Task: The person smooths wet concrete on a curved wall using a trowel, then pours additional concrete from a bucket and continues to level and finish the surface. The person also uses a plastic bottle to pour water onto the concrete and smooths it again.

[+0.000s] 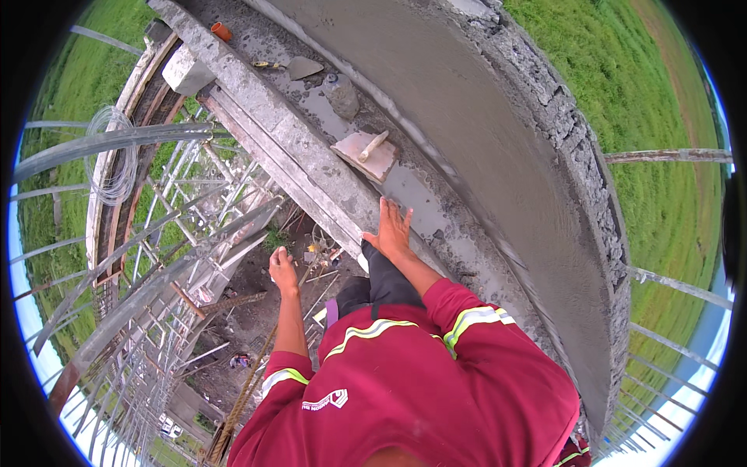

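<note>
The person in the maroon top (420, 381) is leaning over a high concrete ledge (292, 144), and the right hand (391, 229) is resting on it, palm down, its fingers lying apart and gripping nothing that I can see. The left hand (282, 268) is hanging in the air beyond the ledge, above the ground far below; its fingers are curling inward, and I cannot tell whether they are closing on anything.

Just ahead of the right hand, a float (366, 156) with a pale bar handle is lying on the wet, grey-splashed strip beside the ledge, untouched. Farther along the same strip, a grey lump (340, 95) is sitting near a pointed trowel (305, 68), and an orange pipe piece (222, 31) is lying near the far end.

To the right, a broad band of smooth wet concrete (498, 140) is curving alongside a rough outer edge (572, 136). Across on the left, a pale block (187, 71) is sitting by the ledge, a wire coil (114, 156) is hanging near the curved formwork, and scaffolding poles (148, 138) are criss-crossing.
</note>
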The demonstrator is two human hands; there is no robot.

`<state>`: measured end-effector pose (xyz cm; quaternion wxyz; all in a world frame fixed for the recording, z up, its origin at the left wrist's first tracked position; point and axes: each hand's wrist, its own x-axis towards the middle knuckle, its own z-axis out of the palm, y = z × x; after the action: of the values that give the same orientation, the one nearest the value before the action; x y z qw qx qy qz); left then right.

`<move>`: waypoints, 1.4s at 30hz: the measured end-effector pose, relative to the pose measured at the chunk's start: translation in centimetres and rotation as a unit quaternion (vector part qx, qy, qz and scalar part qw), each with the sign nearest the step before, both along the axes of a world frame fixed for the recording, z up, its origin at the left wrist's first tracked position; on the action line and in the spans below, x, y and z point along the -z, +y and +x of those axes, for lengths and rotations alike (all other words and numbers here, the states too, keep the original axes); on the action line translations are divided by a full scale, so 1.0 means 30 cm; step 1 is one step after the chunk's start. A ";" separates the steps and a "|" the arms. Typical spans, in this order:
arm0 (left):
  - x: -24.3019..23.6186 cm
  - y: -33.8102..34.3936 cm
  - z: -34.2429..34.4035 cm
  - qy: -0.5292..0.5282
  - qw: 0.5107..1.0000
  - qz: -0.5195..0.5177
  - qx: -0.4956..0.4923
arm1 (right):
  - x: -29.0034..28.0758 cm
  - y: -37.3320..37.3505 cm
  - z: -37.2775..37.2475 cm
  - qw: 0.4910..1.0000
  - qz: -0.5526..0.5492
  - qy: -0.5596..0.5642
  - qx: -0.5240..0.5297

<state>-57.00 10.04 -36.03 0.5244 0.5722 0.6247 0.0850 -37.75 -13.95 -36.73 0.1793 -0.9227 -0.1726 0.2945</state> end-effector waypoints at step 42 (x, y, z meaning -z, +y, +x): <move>-0.421 0.815 1.248 -0.155 0.952 0.252 0.073 | -1.264 0.353 1.317 0.975 0.056 -0.215 0.013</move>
<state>-19.56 34.48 -23.40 0.4585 0.7098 0.4500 0.2888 1.76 -3.37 1.19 0.1932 -0.9551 -0.2111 0.0769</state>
